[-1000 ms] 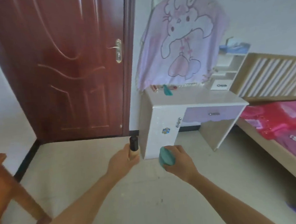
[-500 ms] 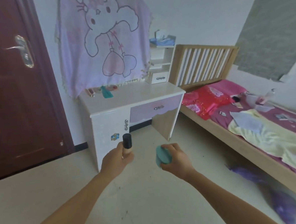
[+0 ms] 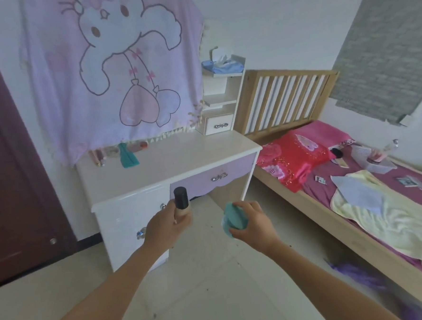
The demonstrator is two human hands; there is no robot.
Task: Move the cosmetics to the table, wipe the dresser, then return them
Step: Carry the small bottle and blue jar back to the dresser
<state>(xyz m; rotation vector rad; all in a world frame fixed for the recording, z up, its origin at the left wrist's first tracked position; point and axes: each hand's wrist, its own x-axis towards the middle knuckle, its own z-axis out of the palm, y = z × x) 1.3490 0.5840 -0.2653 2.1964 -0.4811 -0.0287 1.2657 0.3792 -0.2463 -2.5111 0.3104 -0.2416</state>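
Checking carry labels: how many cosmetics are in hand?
2: black-capped bottle in the left hand, teal round case in the right hand. More cosmetics lie blurred at the back of the dresser.

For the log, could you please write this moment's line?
left hand holds black-capped beige bottle | right hand holds round teal case

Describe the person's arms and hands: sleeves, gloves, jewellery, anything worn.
Both arms are bare: the left forearm and right forearm show no sleeve up to the frame's bottom edge. The left hand and right hand wear no gloves. No watch, bracelet or ring is visible on either.
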